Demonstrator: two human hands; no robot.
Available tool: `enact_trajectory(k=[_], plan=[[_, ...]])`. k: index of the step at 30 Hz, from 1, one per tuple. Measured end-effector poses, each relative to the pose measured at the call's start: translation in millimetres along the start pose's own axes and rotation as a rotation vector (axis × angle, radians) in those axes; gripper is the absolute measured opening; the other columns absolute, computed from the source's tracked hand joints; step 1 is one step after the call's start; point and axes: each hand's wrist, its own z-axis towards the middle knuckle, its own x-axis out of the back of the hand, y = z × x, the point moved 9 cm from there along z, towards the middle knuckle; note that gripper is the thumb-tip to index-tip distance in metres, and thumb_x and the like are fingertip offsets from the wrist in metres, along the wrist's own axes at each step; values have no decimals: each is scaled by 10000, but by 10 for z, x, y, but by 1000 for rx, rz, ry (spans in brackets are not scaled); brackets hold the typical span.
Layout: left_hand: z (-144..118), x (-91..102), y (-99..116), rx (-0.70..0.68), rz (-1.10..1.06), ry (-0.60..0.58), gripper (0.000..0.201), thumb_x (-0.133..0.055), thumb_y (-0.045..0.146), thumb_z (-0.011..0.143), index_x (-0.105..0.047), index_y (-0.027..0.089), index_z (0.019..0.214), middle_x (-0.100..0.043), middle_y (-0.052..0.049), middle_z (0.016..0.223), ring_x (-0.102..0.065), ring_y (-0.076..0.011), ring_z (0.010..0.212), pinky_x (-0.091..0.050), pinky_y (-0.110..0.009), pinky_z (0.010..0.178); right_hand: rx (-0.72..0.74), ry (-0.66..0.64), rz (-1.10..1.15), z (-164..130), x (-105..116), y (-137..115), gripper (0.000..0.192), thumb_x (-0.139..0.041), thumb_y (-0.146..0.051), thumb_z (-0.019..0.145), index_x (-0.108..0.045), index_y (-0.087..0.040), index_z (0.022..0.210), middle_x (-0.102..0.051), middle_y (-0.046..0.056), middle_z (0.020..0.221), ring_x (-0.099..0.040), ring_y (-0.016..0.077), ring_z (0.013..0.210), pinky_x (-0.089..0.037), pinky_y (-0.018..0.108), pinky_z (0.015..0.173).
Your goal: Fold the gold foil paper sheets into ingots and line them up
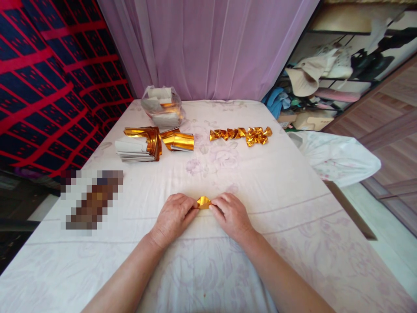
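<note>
A small piece of folded gold foil paper [204,202] is held between my two hands, low over the cloth. My left hand [177,214] pinches its left end, and my right hand [230,214] pinches the right end. The fingertips hide both ends of the piece. Farther back to the right lies a row of folded gold foil pieces [228,134], with a small cluster of the same foil pieces [257,135] beside it. A fanned stack of gold and white paper sheets [138,145] lies at the back left, touching or close to a curved gold sheet bundle [179,141].
Behind the stack sits a clear plastic bag [162,106] with more paper in it. A flowered white cloth [215,169] covers the table. A pixelated patch [96,200] hides something at left. Beyond the right edge are a white bag [342,156] and shelves with a cap [304,76].
</note>
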Motion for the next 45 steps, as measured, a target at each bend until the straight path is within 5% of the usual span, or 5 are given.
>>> enact_trajectory(k=[10,25,32,37,45], plan=[[35,-40,-78,245,75,-2,95,-578,258,918,-596,192,984,-691,-25,841,-617,-228,838,-445,-373,792,-91,-18,-56,35,-25,43,101,-563,-200,912,-639,-210,846,-658,22,794,-587,191,781,-396,309,730],[51,-52,-131,132,-45,-1,179,-577,185,914,-734,248,974,-719,-33,939,-635,-199,879,-467,-349,803,-94,-62,-57,49,-58,46,112,-560,-172,915,-657,-217,881,-658,31,843,-584,181,820,-392,297,744],[67,-52,-181,129,-111,29,183,-566,160,896,-732,222,940,-720,-41,912,-637,-199,872,-472,-352,819,-216,-70,-247,126,-76,-34,224,-665,-430,855,-634,-210,822,-617,60,800,-558,220,780,-376,324,690],[75,-33,-169,110,-103,35,217,-552,129,885,-736,221,952,-730,-35,918,-643,-191,874,-481,-341,828,-204,-70,-22,107,-114,66,30,-655,-232,854,-658,-204,864,-647,50,857,-580,205,831,-402,308,737],[65,-47,-156,100,-13,65,298,-529,127,902,-749,245,1064,-730,-45,939,-644,-188,888,-485,-323,828,-115,-52,55,72,-133,190,199,-599,-68,840,-713,-211,918,-692,29,923,-623,157,888,-468,273,814]])
